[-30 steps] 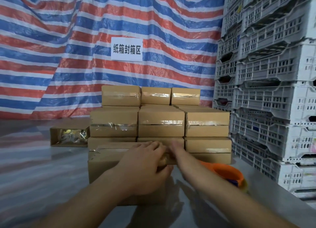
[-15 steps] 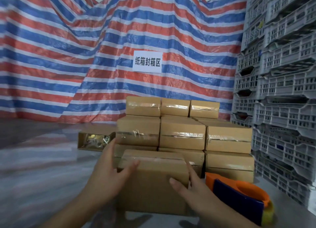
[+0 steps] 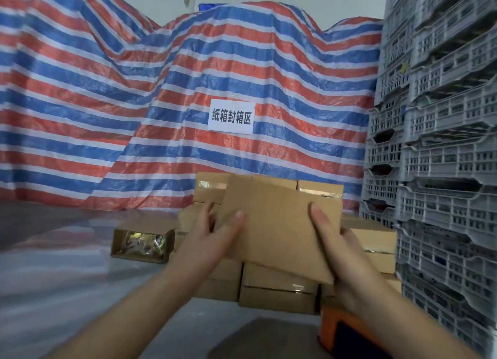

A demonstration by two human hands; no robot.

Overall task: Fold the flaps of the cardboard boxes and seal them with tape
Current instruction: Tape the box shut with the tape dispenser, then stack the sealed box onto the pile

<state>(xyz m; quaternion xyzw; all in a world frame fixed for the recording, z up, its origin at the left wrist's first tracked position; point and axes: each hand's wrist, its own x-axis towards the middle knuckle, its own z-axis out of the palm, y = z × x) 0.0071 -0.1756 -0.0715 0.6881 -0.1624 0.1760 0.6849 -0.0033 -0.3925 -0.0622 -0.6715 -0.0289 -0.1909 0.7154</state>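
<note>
While gripped between left hand (image 3: 212,237) and right hand (image 3: 338,248), cardboard box (image 3: 274,224) tilted, raised above stacked boxes (image 3: 279,291).

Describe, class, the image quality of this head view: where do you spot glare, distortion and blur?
Head view: wide-angle distortion bows the stacked grey crates; soft glare streaks the shiny table and glints off tape on the stacked boxes; the lifted box, left hand and right hand look slightly soft; lighting is dim and even.

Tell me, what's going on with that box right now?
Both hands, left and right, grip brown cardboard box, lifted, tilted. Sealed box stack behind. Orange tape dispenser below.
</note>
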